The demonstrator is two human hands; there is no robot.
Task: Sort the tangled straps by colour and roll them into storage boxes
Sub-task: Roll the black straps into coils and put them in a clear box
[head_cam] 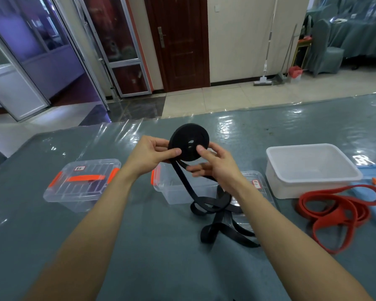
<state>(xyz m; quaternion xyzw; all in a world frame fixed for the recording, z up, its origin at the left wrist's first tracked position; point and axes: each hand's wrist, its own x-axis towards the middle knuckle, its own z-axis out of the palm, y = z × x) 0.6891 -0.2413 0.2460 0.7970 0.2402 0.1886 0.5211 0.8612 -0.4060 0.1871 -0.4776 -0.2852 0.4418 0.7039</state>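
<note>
Thumb and curled fingers of the left hand (152,153) pinch the left rim of the black strap coil (189,137), a flat matte disc at frame centre. The right hand (217,166) clamps its right side, thumb on the face. The unrolled tail (215,206) hangs downward from the coil, across the open clear box (172,190).

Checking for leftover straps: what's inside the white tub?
Nothing shows inside the white tub: its visible floor is bare. Its near wall covers the front part of the floor.
</note>
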